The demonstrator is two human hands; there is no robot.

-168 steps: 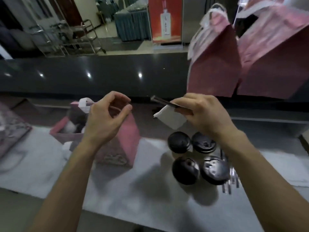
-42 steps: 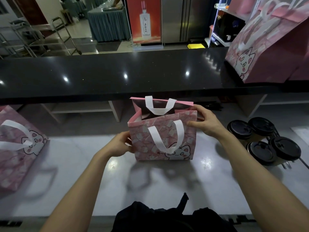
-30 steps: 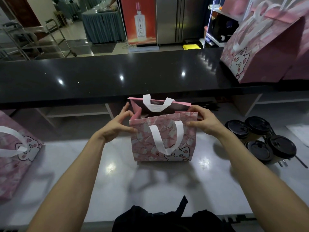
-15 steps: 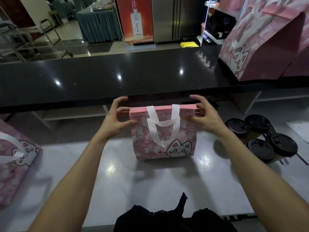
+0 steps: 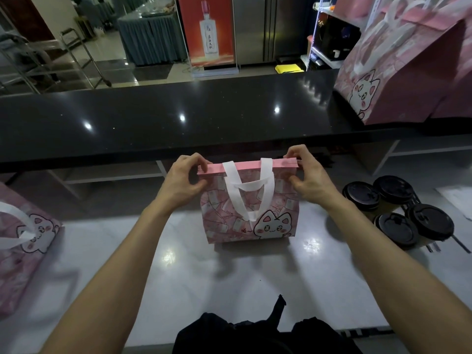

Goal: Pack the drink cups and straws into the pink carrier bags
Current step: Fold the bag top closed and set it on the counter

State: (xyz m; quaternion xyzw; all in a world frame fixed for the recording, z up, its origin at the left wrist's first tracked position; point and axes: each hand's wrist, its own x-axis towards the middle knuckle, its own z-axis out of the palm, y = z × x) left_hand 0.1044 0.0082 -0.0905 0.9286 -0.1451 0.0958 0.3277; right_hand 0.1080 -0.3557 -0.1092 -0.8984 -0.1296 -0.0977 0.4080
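A pink carrier bag (image 5: 270, 200) with a cat print and white handles stands upright on the white counter (image 5: 229, 277), its top edges pressed together. My left hand (image 5: 184, 180) pinches the bag's top left corner. My right hand (image 5: 309, 177) pinches the top right corner. To the right of the bag stand several drink cups with black lids (image 5: 398, 210). Thin straws (image 5: 434, 247) lie beside them. What is inside the bag is hidden.
Another pink bag (image 5: 23, 241) lies at the counter's left edge. A larger pink bag (image 5: 408, 67) stands on the raised black bar top (image 5: 178, 116) at the back right. A dark garment (image 5: 255, 333) shows at the near edge.
The bag's mouth was open a second ago. Both hands rose to the top corners and brought the two sides together, and the handles now lie flat against the front.
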